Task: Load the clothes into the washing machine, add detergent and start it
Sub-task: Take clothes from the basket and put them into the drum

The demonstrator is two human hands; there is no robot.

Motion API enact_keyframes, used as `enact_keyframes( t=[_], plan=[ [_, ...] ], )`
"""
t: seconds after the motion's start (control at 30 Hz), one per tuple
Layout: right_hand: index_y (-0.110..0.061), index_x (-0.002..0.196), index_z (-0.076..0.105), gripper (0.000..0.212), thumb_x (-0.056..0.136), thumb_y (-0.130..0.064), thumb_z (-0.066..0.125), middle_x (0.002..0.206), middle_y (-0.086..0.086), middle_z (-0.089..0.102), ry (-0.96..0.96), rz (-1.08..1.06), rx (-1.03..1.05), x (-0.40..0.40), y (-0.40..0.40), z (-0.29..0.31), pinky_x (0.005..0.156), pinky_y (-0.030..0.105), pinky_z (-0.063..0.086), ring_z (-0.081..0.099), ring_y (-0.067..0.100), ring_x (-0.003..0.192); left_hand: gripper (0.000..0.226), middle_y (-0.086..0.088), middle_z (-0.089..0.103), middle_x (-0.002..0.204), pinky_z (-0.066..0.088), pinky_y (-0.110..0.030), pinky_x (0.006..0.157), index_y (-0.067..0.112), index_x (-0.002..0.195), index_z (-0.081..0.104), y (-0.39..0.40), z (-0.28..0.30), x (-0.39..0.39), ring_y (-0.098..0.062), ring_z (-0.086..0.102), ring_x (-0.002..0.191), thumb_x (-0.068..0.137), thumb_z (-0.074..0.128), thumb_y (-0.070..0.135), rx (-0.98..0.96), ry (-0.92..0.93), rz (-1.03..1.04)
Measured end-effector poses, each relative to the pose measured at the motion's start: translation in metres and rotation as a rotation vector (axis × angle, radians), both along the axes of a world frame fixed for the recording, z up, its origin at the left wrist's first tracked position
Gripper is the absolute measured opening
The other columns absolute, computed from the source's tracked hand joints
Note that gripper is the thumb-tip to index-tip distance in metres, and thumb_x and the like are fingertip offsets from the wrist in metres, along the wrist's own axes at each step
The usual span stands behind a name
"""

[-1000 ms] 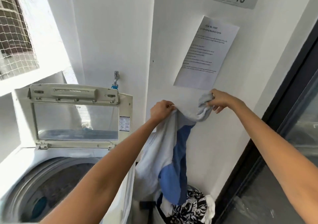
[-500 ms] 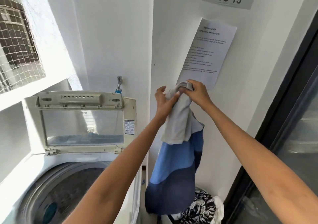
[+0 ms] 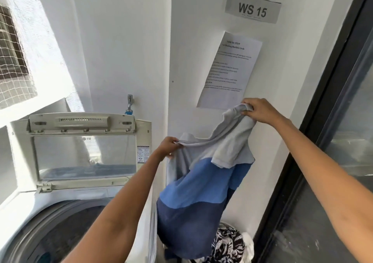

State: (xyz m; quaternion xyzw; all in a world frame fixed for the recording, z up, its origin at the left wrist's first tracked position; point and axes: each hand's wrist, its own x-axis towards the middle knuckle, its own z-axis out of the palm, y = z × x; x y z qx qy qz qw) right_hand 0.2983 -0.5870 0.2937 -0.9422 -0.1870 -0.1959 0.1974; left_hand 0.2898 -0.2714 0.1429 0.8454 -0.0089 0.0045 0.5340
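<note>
A shirt (image 3: pixel 201 186) in bands of pale grey, mid blue and navy hangs in the air in front of the white wall. My right hand (image 3: pixel 259 111) grips its top edge high up near the taped paper. My left hand (image 3: pixel 168 147) pinches another part of the grey edge, lower and to the left. The top-loading washing machine (image 3: pixel 24 214) stands at lower left with its lid (image 3: pixel 84 151) raised upright and the drum (image 3: pixel 56 236) open. More clothes (image 3: pixel 228 244), one black-and-white patterned, lie in a heap below the shirt at the bottom.
A printed sheet (image 3: pixel 230 71) and a "WS 15" sign (image 3: pixel 252 8) hang on the wall. A tap (image 3: pixel 129 103) sticks out above the machine's lid. A dark-framed glass door (image 3: pixel 333 141) runs down the right side. A netted window (image 3: pixel 12 56) is at upper left.
My hands, together on the bunched shirt top half a second ago, have moved apart: the left went down and left, the right stayed high, spreading the grey edge between them.
</note>
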Motion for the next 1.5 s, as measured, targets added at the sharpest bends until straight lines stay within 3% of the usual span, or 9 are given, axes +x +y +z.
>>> enact_keyframes(
  t=[0.33, 0.5, 0.67, 0.93, 1.03, 1.1, 1.2, 1.33, 1.5],
  plan=[
    [-0.013, 0.097, 0.065, 0.017, 0.083, -0.023, 0.066, 0.097, 0.008, 0.070, 0.030, -0.093, 0.078, -0.006, 0.029, -0.047, 0.071, 0.028, 0.036, 0.062, 0.028, 0.094, 0.019, -0.006, 0.052, 0.070, 0.054, -0.020, 0.045, 0.009, 0.098, 0.063, -0.005, 0.050, 0.003, -0.017, 0.053, 0.062, 0.092, 0.046, 0.002, -0.258, -0.237, 0.088],
    [-0.009, 0.089, 0.065, 0.017, 0.076, -0.020, 0.069, 0.086, 0.009, 0.069, 0.064, 0.042, 0.370, 0.001, 0.093, -0.017, 0.074, 0.044, 0.055, 0.064, 0.026, 0.086, 0.023, -0.003, 0.054, 0.085, 0.052, -0.019, 0.045, 0.014, 0.119, 0.054, -0.022, 0.060, -0.001, -0.013, 0.054, 0.068, 0.096, 0.050, 0.013, -0.302, -0.195, -0.053],
    [-0.014, 0.094, 0.062, 0.014, 0.083, -0.008, 0.067, 0.090, 0.008, 0.063, 0.330, 0.248, 0.713, 0.002, 0.122, -0.008, 0.060, 0.028, 0.057, 0.064, 0.020, 0.080, 0.056, 0.002, 0.057, 0.098, 0.035, -0.015, 0.042, 0.025, 0.146, 0.028, 0.006, 0.068, 0.004, -0.012, 0.045, 0.069, 0.096, 0.048, 0.009, -0.109, -0.172, -0.244],
    [-0.011, 0.120, 0.051, 0.033, 0.089, -0.008, 0.061, 0.116, 0.007, 0.059, 0.574, 0.514, 0.909, 0.011, 0.113, -0.033, 0.078, 0.027, 0.056, 0.063, 0.019, 0.098, 0.019, 0.006, 0.063, 0.082, 0.047, -0.016, 0.070, 0.005, 0.105, 0.069, -0.002, 0.073, -0.007, -0.001, 0.055, 0.076, 0.089, 0.059, 0.011, -0.111, -0.351, -0.064],
    [-0.023, 0.144, 0.030, 0.088, 0.072, -0.044, 0.077, 0.142, -0.004, 0.043, 0.532, 0.458, 0.688, 0.010, 0.118, -0.050, 0.100, 0.035, 0.047, 0.050, 0.016, 0.123, 0.028, 0.001, 0.068, 0.089, 0.050, -0.035, 0.082, 0.018, 0.095, 0.074, 0.003, 0.081, -0.003, -0.013, 0.060, 0.087, 0.079, 0.060, 0.036, 0.024, -0.471, 0.135],
    [-0.029, 0.149, 0.014, 0.103, 0.070, -0.038, 0.080, 0.144, -0.009, 0.034, 0.536, 0.442, 0.520, 0.000, 0.129, -0.069, 0.104, 0.029, 0.040, 0.041, 0.010, 0.127, 0.035, 0.000, 0.068, 0.101, 0.048, -0.042, 0.090, 0.027, 0.093, 0.072, 0.015, 0.082, 0.008, -0.020, 0.059, 0.100, 0.073, 0.054, 0.049, 0.064, -0.494, 0.265],
    [-0.020, 0.148, 0.012, 0.099, 0.075, -0.017, 0.079, 0.143, -0.007, 0.034, 0.576, 0.507, 0.372, -0.017, 0.155, -0.109, 0.097, 0.009, 0.036, 0.037, 0.005, 0.128, 0.027, -0.001, 0.068, 0.103, 0.052, -0.036, 0.090, 0.018, 0.097, 0.070, 0.026, 0.114, -0.021, -0.016, 0.062, 0.097, 0.081, 0.060, 0.037, -0.180, -0.521, 0.294],
    [-0.017, 0.130, 0.040, 0.059, 0.081, -0.020, 0.073, 0.120, 0.004, 0.059, 0.571, 0.390, 0.534, -0.031, 0.212, -0.131, 0.076, 0.031, 0.057, 0.062, 0.018, 0.100, 0.018, 0.010, 0.059, 0.070, 0.045, -0.016, 0.066, 0.019, 0.075, 0.062, 0.056, 0.153, -0.058, -0.002, 0.053, 0.069, 0.089, 0.057, 0.009, -0.365, -0.634, 0.308],
    [-0.014, 0.087, 0.059, 0.012, 0.088, -0.009, 0.047, 0.085, 0.006, 0.066, 0.382, 0.303, 0.783, -0.052, 0.298, -0.093, 0.065, 0.035, 0.052, 0.063, 0.027, 0.078, 0.013, 0.008, 0.060, 0.077, 0.043, -0.025, 0.068, 0.018, 0.082, 0.060, 0.125, 0.170, -0.092, -0.009, 0.055, 0.075, 0.084, 0.057, 0.030, -0.213, -0.725, 0.570]
  ],
)
